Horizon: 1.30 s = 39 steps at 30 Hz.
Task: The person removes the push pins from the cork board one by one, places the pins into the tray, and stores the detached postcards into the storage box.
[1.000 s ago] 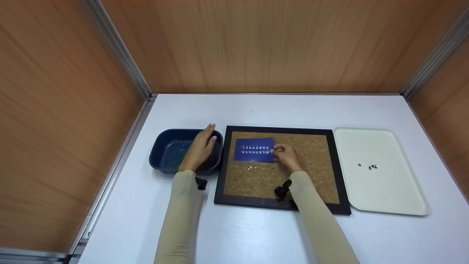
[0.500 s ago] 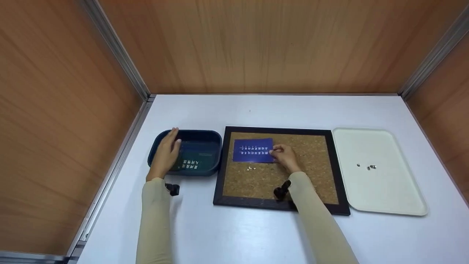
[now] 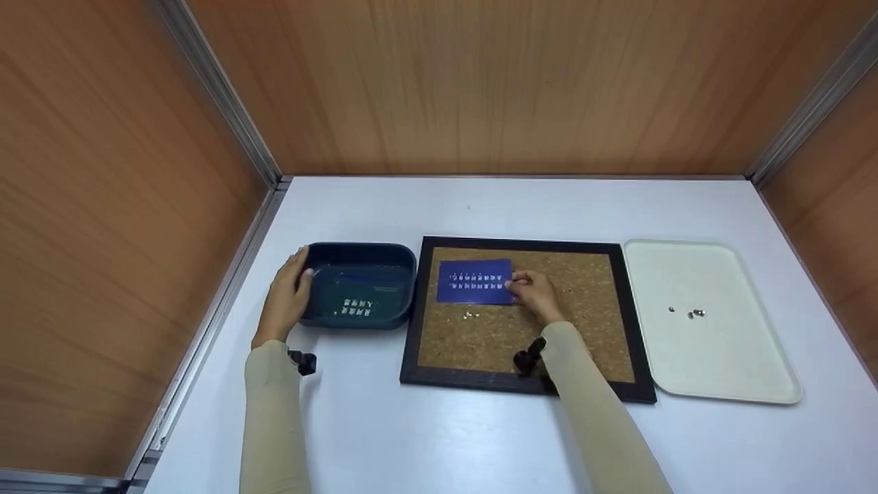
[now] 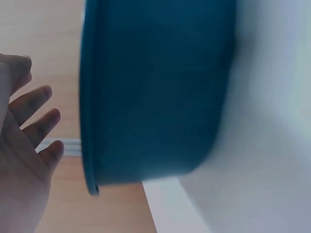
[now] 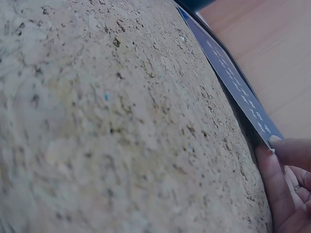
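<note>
My right hand (image 3: 537,295) pinches the right edge of a blue-purple card (image 3: 473,281) with white characters, between thumb and forefinger. The card lies along the upper left part of a cork board (image 3: 480,350) with a dark frame; in the right wrist view the pinched card edge (image 5: 243,102) is lifted off the cork. My left hand (image 3: 282,298) stands at the left side of a dark blue-green basin (image 3: 360,322), its fingers extended. The left wrist view has those fingers (image 4: 43,127) spread slightly, with a gap to the basin wall. White characters show on a greenish card (image 3: 358,305) inside the basin.
A cream tray (image 3: 727,363) lies against the board's right side, bearing several small shiny metal pieces (image 3: 697,313). Small pale bits (image 3: 470,315) lie on the cork below the card. Wooden panels (image 3: 521,89) wall in the white table at the back and sides.
My left hand has moved left, from over the basin's right part to its left side, uncovering the greenish card inside. My right hand and the pinched card have stayed in place.
</note>
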Tool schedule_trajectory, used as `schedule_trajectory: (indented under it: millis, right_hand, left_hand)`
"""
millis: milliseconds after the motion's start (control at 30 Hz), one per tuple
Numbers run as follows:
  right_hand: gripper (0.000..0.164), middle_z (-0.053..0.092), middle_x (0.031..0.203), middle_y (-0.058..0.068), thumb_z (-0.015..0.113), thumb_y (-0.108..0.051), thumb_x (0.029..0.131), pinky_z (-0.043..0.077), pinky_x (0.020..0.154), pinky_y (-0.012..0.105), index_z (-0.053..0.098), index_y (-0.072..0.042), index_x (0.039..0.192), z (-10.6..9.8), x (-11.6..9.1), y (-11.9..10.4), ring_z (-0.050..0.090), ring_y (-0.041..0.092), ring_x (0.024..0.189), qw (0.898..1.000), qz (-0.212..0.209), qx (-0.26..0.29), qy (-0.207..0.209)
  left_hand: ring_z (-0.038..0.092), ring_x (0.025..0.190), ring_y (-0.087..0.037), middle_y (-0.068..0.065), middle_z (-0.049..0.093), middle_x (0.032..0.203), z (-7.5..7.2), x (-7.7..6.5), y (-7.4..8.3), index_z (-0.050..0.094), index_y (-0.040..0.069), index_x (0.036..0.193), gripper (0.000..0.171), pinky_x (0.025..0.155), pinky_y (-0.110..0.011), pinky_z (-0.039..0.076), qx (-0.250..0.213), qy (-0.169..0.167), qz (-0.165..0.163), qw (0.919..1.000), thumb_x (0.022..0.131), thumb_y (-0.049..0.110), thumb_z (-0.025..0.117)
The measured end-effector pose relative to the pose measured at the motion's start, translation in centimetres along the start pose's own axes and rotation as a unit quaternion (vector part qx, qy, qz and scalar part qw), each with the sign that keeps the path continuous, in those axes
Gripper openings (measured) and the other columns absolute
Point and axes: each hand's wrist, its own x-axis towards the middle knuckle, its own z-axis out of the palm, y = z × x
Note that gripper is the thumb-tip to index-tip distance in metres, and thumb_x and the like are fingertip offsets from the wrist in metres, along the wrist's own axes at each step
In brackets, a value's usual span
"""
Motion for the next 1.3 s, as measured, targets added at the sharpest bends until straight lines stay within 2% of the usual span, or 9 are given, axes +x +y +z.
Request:
schedule_trajectory:
  millis: [133, 267, 533, 733, 900, 1100, 1300]
  right_hand:
    - [0.032, 0.059, 0.100, 0.008, 0.063, -0.011, 0.092, 0.055, 0.068, 0.019, 0.060, 0.002, 0.120, -0.1, -0.1, 0.0, 0.060, 0.010, 0.080, 1.000, 0.004, -0.002, 0.000]
    - [0.031, 0.058, 0.097, 0.005, 0.063, -0.011, 0.092, 0.054, 0.067, 0.018, 0.060, 0.001, 0.120, -0.1, -0.2, 0.0, 0.058, 0.009, 0.078, 1.000, 0.007, -0.002, -0.001]
    - [0.031, 0.059, 0.100, 0.008, 0.064, -0.011, 0.091, 0.055, 0.069, 0.019, 0.059, 0.002, 0.118, -0.1, 0.0, 0.0, 0.060, 0.010, 0.080, 1.000, 0.004, 0.001, 0.001]
    - [0.029, 0.060, 0.099, 0.008, 0.064, -0.011, 0.091, 0.054, 0.068, 0.020, 0.060, 0.003, 0.116, -0.2, -0.1, 0.0, 0.060, 0.010, 0.079, 1.000, -0.003, 0.000, -0.001]
    - [0.029, 0.060, 0.102, 0.009, 0.064, -0.012, 0.092, 0.055, 0.071, 0.021, 0.060, 0.001, 0.117, -0.1, -0.1, -0.1, 0.061, 0.013, 0.083, 1.000, 0.003, -0.009, -0.001]
    - [0.031, 0.060, 0.101, 0.010, 0.064, -0.013, 0.092, 0.056, 0.070, 0.021, 0.060, 0.001, 0.119, -0.1, -0.1, -0.2, 0.061, 0.012, 0.082, 1.000, 0.002, -0.014, -0.003]
    - [0.032, 0.059, 0.097, 0.009, 0.063, -0.011, 0.092, 0.055, 0.066, 0.019, 0.059, 0.003, 0.120, -0.1, -0.1, 0.0, 0.060, 0.010, 0.076, 1.000, 0.002, -0.005, -0.002]
  left_hand:
    - [0.016, 0.148, -0.036, -0.015, 0.023, 0.159, -0.3, -0.2, -1.0, 0.028, 0.012, 0.153, 0.051, 0.121, -0.054, 0.012, 0.020, 0.002, 0.002, 0.9998, 0.105, 0.025, 0.038]
    - [0.010, 0.148, -0.039, -0.017, 0.017, 0.160, -0.5, -0.3, -2.0, 0.025, 0.009, 0.153, 0.052, 0.121, -0.055, 0.008, 0.024, -0.005, -0.009, 0.9997, 0.105, 0.028, 0.035]
    - [0.011, 0.148, -0.036, -0.017, 0.013, 0.161, -0.2, -0.3, -3.4, 0.021, 0.009, 0.154, 0.053, 0.121, -0.054, 0.012, -0.020, 0.010, -0.043, 0.9988, 0.105, 0.026, 0.035]
    - [0.015, 0.148, -0.034, -0.016, 0.017, 0.160, 0.4, -0.2, -4.2, 0.017, 0.007, 0.154, 0.055, 0.122, -0.049, 0.015, -0.043, 0.011, -0.069, 0.9966, 0.106, 0.028, 0.032]
    - [0.019, 0.146, -0.035, -0.018, 0.022, 0.158, 0.8, -0.2, -4.5, 0.021, 0.005, 0.153, 0.051, 0.121, -0.048, 0.019, -0.057, 0.023, -0.096, 0.9934, 0.106, 0.022, 0.029]
    - [0.023, 0.146, -0.034, -0.019, 0.026, 0.156, 1.2, -0.4, -4.8, 0.027, 0.003, 0.151, 0.047, 0.121, -0.045, 0.021, -0.099, 0.049, -0.099, 0.9890, 0.104, 0.007, 0.027]
    - [0.022, 0.146, -0.032, -0.017, 0.026, 0.157, 1.5, -0.5, -4.8, 0.027, 0.003, 0.151, 0.047, 0.121, -0.043, 0.021, -0.116, 0.053, -0.100, 0.9868, 0.104, 0.005, 0.025]
